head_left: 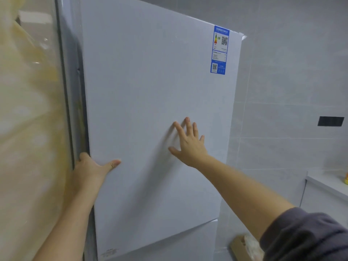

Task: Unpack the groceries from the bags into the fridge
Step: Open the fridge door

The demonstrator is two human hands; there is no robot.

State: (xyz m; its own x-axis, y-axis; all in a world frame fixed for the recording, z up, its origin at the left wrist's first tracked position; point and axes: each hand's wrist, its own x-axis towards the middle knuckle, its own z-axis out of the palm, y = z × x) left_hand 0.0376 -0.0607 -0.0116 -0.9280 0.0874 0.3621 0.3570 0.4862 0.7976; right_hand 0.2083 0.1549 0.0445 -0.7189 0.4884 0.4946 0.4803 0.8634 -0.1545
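Filling most of the view, the white fridge door (150,91) is seen straight ahead, between a glossy yellowish marbled panel (28,129) on the left and a grey tiled wall (282,91) on the right. A dark gap is shown along the door's left edge. The left hand (90,166) is placed at that edge, low on the door. Its grip is clamped on the edge, with one ringed digit laid across the door face and the other fingers curled round the side, their tips hidden. The right hand (190,142) is laid flat against the door face, right of the middle. Its grip is apart, fingers straight and spread, and nothing is held. The right upper arm is covered by a dark grey sleeve (305,234).

A blue energy label (219,49) is stuck at the door's upper right corner, and a white lower door (169,245) is seen beneath. A black panel (330,121) is mounted on the wall. At the far right a white worktop (327,185) is partly shown, with a small yellow thing (346,178) at the frame edge. Low beside the fridge, a brown box (239,245) with clear plastic is partly hidden by the sleeve; its contents cannot be told.
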